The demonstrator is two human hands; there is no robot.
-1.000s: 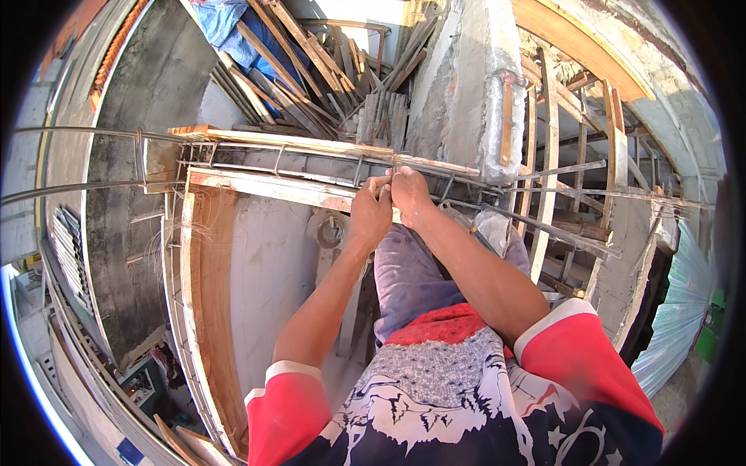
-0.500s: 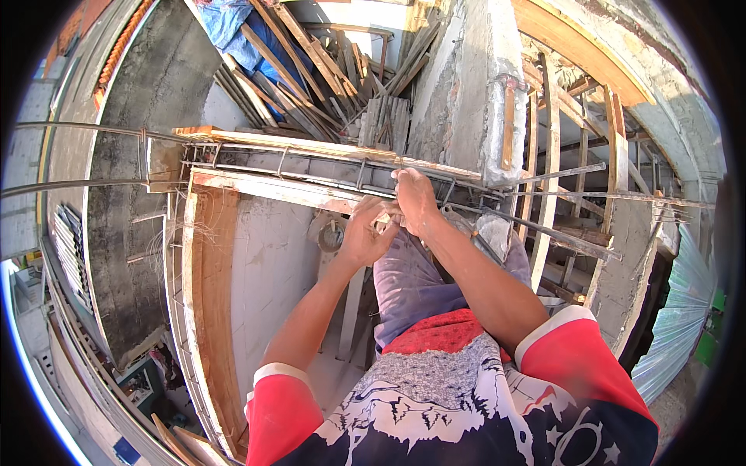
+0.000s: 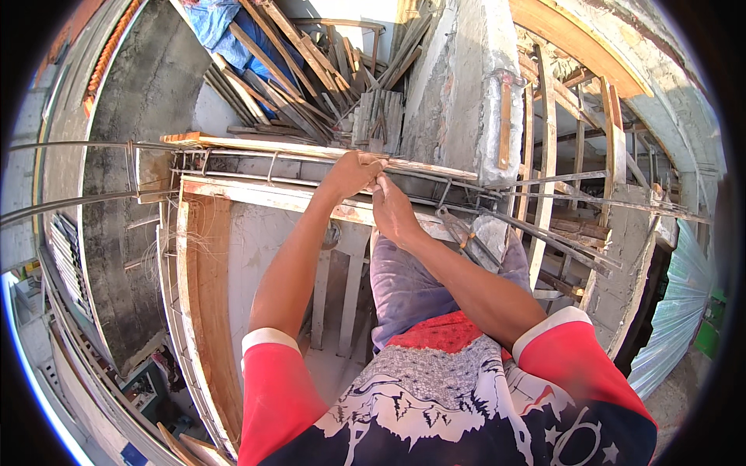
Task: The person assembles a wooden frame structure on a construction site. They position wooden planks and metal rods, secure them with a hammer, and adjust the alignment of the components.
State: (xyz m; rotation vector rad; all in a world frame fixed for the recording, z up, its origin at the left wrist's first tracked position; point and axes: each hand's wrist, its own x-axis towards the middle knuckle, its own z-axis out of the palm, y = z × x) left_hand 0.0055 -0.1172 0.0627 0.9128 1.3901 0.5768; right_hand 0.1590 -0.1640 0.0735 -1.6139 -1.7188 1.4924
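My left hand [image 3: 356, 174] is closed over the narrow trough of wooden boards, above the rebar cage inside it. Just right of it, my right hand [image 3: 395, 210] is pinched, its fingertips meeting those of the left. Whatever lies between the fingers is too small to make out. Long steel bars with bent stirrups [image 3: 271, 166] run along the trough between the far board [image 3: 264, 145] and the near board [image 3: 256, 191]. A pair of pincers [image 3: 460, 231] rests beside my right forearm, near the trough's right end.
Loose timber [image 3: 311, 70] and a blue tarp [image 3: 214, 27] are piled beyond the trough. A rough concrete column [image 3: 458, 93] rises at its right end. Rebar ends [image 3: 571, 247] stick out to the right. Loose thin wires [image 3: 203, 225] hang over the left formwork board [image 3: 206, 311].
My left hand has moved up and left onto the trough. My right hand has come down and slightly left to meet it. The pincers are now more exposed.
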